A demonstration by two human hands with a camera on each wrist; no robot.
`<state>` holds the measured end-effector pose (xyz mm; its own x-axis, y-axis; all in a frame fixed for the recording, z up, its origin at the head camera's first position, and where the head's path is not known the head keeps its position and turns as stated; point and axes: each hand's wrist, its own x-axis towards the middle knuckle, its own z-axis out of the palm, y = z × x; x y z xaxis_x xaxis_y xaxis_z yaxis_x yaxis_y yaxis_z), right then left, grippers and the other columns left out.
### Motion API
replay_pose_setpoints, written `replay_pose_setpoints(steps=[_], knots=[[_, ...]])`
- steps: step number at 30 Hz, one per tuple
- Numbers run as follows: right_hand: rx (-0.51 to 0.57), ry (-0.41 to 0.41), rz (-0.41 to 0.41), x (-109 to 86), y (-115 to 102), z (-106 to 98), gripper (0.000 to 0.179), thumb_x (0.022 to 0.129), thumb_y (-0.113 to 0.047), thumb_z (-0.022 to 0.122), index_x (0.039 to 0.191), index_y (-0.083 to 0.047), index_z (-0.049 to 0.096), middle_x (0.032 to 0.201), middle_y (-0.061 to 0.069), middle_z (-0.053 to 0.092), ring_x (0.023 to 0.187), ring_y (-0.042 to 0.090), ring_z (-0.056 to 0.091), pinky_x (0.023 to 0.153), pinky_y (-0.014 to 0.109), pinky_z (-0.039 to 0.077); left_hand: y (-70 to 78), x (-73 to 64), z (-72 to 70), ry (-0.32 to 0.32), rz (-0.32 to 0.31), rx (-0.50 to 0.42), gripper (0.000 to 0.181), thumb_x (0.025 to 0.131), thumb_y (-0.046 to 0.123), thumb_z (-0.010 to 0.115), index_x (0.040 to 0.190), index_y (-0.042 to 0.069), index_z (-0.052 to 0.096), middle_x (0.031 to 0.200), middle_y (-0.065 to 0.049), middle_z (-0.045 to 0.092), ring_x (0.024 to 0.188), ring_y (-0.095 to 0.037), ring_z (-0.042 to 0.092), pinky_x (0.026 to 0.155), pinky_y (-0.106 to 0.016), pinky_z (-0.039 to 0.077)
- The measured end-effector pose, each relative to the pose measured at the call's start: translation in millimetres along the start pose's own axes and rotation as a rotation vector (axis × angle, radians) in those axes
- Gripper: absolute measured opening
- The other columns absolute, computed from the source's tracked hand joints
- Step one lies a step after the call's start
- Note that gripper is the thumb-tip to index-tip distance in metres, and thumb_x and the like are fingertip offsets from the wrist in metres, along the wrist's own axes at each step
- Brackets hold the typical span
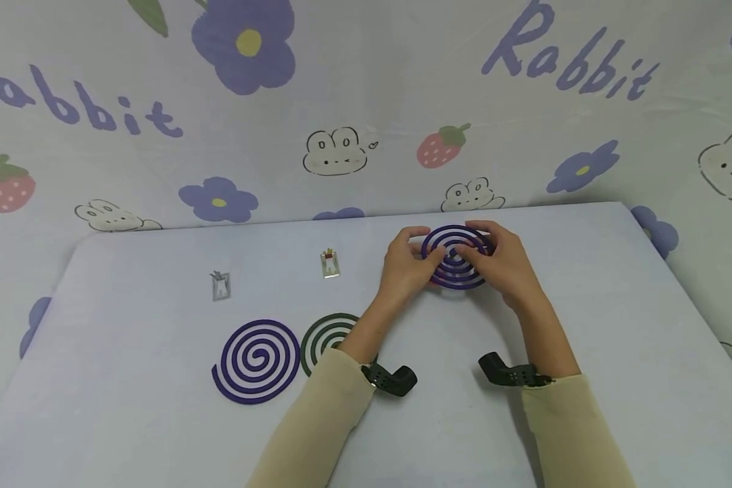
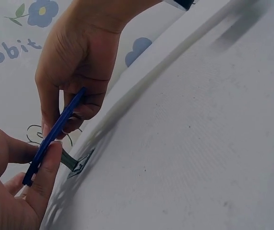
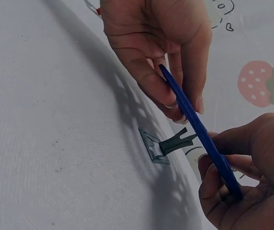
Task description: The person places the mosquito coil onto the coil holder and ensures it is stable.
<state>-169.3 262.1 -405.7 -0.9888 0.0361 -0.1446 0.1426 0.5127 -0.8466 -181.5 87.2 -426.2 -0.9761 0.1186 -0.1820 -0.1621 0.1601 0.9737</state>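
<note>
Mosquito coil [image 3: 199, 130] held just above a small stand [image 3: 170, 144] near the bench's [image 1: 616, 305] far edge, left hand [image 1: 407, 266] and right hand [image 1: 512, 264] pinching opposite sides; probably light, stiff, brittle, best taken by the outer rings without bending.

My left sleeve [image 1: 314, 423] and right sleeve [image 1: 573, 430] are pale yellow, kinda cream. I'm also rocking a black left wrist camera [image 1: 398, 382] and right wrist camera [image 1: 497, 370], both bent like pipe elbows, on dark bands [image 1: 527, 375].
</note>
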Motion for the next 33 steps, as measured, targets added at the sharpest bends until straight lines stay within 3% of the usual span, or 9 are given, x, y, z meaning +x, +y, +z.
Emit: replay_pose_setpoints(steps=[17,26,33], knots=[[-0.022,-0.003,0.012,0.4,2.1,0.4,0.061,0.103,-0.020,0.067,0.159,-0.007,0.046,0.148,0.032,0.057,0.134,0.046,0.059,0.115,0.061,0.049,-3.6,-1.0,4.0,0.033,0.032,0.036,0.046,0.098,0.015,0.075,0.142,0.009,0.060,0.115,-0.022,0.075,0.085,-0.022,0.074,0.059,-0.026,0.063],[-0.007,-0.001,0.008,0.4,-0.6,0.2,0.061,0.103,-0.021,0.068,0.158,-0.007,0.046,0.147,0.032,0.058,0.134,0.046,0.059,0.116,0.060,0.048,-1.8,-1.0,3.7,0.066,0.056,0.099,0.048,0.097,0.019,0.078,0.140,0.010,0.061,0.114,-0.019,0.076,0.096,-0.024,0.073,0.076,-0.027,0.060],[0.007,-0.018,0.022,2.4,3.2,0.5,0.061,0.104,-0.021,0.067,0.159,-0.007,0.045,0.148,0.032,0.057,0.135,0.044,0.058,0.116,0.059,0.048,-4.6,-0.2,4.4,0.062,0.057,0.088,0.048,0.096,0.017,0.078,0.140,0.009,0.061,0.114,-0.020,0.076,0.096,-0.024,0.074,0.078,-0.027,0.061]])
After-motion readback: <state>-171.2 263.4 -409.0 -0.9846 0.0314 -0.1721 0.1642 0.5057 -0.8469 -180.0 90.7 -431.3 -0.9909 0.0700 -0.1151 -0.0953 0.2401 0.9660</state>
